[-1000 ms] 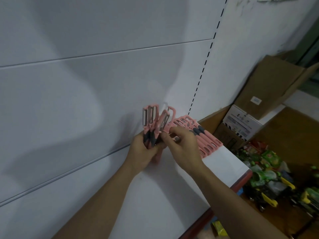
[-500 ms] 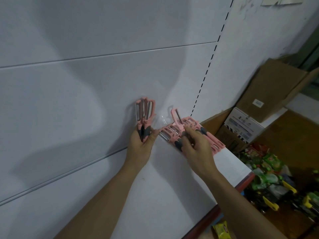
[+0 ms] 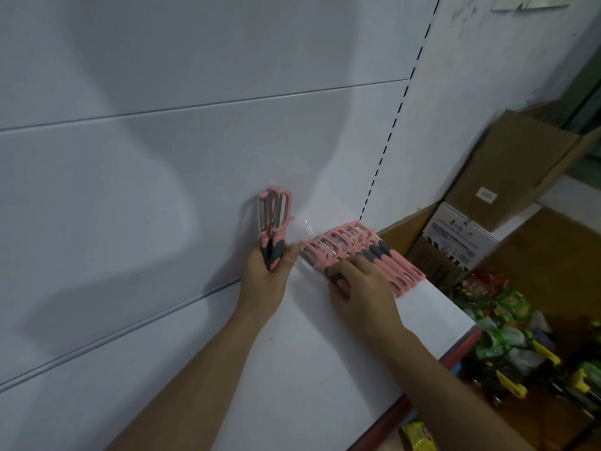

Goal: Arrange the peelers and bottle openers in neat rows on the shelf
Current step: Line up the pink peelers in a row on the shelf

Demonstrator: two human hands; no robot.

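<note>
Pink peeler row (image 3: 374,252) sits at shelf's (image 3: 325,353) back-right corner. Right hand (image 3: 361,291) fingers pinch end peeler (image 3: 320,260), squaring it, we reckon; left hand (image 3: 265,281) fingers grip our spare bunch (image 3: 274,219) upright for feeding.

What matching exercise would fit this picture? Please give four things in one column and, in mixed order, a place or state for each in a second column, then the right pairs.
Column A
1. bunch of peelers
2. row of peelers
3. right hand
4. cardboard box

Column B
a. brown, beyond the right end of the shelf
b. lies flat on the shelf, handles side by side
c. held upright by the left hand
d. grips the grey handle of the nearest peeler in the row

Pairs: 1-c, 2-b, 3-d, 4-a
</note>
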